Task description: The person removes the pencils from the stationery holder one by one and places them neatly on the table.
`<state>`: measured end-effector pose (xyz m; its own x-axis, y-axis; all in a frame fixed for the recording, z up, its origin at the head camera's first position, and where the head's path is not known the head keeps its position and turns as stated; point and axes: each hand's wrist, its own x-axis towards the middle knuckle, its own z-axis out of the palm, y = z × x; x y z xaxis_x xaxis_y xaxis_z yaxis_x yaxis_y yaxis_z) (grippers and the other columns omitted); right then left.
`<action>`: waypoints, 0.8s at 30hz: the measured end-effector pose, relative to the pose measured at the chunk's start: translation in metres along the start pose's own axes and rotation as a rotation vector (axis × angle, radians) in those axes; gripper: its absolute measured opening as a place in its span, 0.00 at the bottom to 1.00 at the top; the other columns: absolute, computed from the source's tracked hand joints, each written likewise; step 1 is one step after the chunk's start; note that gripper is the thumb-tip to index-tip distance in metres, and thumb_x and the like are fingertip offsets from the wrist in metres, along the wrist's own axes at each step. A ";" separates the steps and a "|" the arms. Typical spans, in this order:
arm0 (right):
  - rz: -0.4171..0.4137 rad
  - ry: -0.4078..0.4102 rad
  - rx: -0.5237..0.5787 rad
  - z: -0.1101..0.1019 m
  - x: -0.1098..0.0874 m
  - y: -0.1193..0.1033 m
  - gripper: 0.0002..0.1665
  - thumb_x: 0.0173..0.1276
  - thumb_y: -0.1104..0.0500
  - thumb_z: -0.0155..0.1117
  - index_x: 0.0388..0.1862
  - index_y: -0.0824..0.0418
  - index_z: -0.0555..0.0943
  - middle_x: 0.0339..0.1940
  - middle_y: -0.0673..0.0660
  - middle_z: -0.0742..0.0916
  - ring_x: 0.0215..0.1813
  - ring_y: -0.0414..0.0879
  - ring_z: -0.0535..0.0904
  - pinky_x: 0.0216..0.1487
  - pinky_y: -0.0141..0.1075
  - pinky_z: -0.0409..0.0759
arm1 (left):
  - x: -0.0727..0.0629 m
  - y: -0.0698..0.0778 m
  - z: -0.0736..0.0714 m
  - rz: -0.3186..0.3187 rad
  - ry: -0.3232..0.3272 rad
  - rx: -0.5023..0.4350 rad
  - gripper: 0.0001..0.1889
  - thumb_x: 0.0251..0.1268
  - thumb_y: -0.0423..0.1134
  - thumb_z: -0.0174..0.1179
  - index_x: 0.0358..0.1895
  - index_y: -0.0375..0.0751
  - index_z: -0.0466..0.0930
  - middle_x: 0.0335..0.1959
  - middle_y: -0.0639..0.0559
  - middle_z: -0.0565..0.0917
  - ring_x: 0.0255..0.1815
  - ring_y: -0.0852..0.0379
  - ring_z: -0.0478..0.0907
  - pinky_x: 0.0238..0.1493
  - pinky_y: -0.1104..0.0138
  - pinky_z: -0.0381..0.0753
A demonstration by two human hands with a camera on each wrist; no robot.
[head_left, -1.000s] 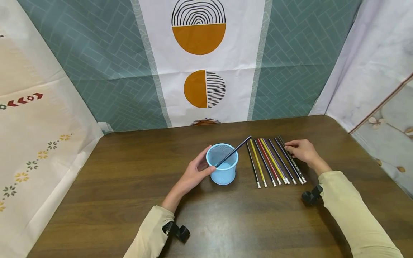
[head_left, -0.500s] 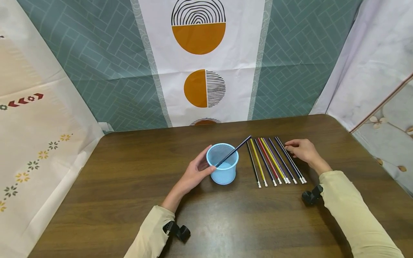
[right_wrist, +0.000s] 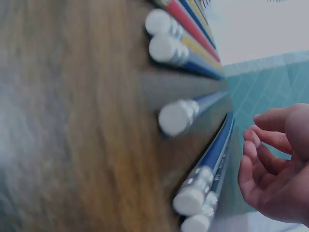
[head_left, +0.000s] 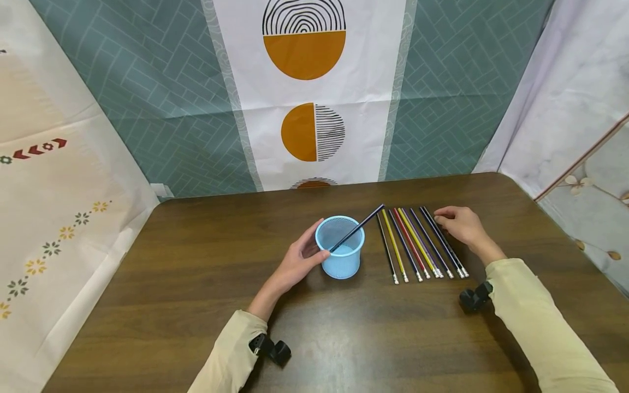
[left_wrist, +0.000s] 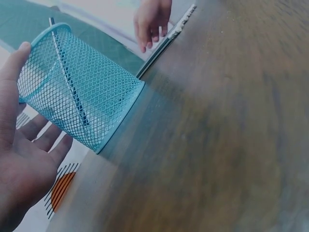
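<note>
My left hand (head_left: pixel 298 263) holds the light blue mesh pencil cup (head_left: pixel 341 267), thumb over the near rim and fingers round its left side. The cup stands upright on the table, with one dark pencil (head_left: pixel 361 224) leaning in it towards the right. To the right of the cup lies a row of pencils (head_left: pixel 411 243) in dark, yellow, red and purple, eraser ends towards me. Just past the row's right end is my right hand (head_left: pixel 461 225), fingers loosely bent with nothing between them. In the right wrist view, two dark pencils (right_wrist: pixel 216 150) lie side by side nearest that hand.
A brown wooden table (head_left: pixel 196 273) carries everything. Behind it hangs a green and white patterned cloth (head_left: pixel 196 109), with pale cloths at both sides. A small black camera (head_left: pixel 474 297) sits on the right wrist, another camera (head_left: pixel 270 349) on the left.
The rightmost pencil has shifted left and now lies close against its neighbour. The right hand has stayed nearly in place and is now apart from the pencils. The left hand and cup hold still.
</note>
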<state>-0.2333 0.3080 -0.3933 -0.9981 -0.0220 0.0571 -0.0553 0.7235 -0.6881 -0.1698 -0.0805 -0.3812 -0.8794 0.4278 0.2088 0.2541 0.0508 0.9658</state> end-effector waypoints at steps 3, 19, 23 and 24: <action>-0.049 0.011 -0.059 0.001 -0.001 -0.010 0.18 0.72 0.60 0.56 0.52 0.74 0.79 0.49 0.74 0.82 0.50 0.64 0.77 0.49 0.52 0.75 | 0.000 0.001 0.000 0.000 -0.001 0.004 0.35 0.66 0.24 0.57 0.74 0.30 0.52 0.71 0.34 0.62 0.68 0.37 0.64 0.66 0.51 0.65; -0.102 -0.168 0.154 0.017 -0.008 -0.062 0.21 0.72 0.59 0.59 0.58 0.71 0.77 0.57 0.69 0.80 0.56 0.60 0.74 0.58 0.53 0.72 | 0.003 -0.009 0.000 -0.017 0.004 -0.007 0.36 0.66 0.24 0.57 0.75 0.33 0.53 0.71 0.36 0.62 0.68 0.40 0.64 0.67 0.53 0.64; -0.128 -0.197 0.170 0.021 -0.010 -0.074 0.20 0.72 0.60 0.59 0.58 0.70 0.77 0.56 0.67 0.80 0.55 0.58 0.75 0.59 0.52 0.72 | 0.007 -0.026 -0.002 -0.003 0.014 -0.007 0.37 0.66 0.24 0.57 0.76 0.36 0.53 0.71 0.38 0.62 0.68 0.41 0.65 0.66 0.53 0.64; -0.137 -0.203 0.171 0.022 -0.010 -0.077 0.20 0.72 0.60 0.59 0.58 0.70 0.77 0.56 0.67 0.81 0.55 0.58 0.75 0.59 0.52 0.73 | 0.007 -0.028 -0.002 0.004 0.016 -0.006 0.37 0.66 0.24 0.57 0.76 0.36 0.53 0.71 0.38 0.63 0.68 0.41 0.65 0.66 0.53 0.64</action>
<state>-0.2198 0.2370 -0.3570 -0.9649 -0.2613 0.0239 -0.1764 0.5782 -0.7966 -0.1844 -0.0809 -0.4062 -0.8847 0.4137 0.2147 0.2550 0.0441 0.9659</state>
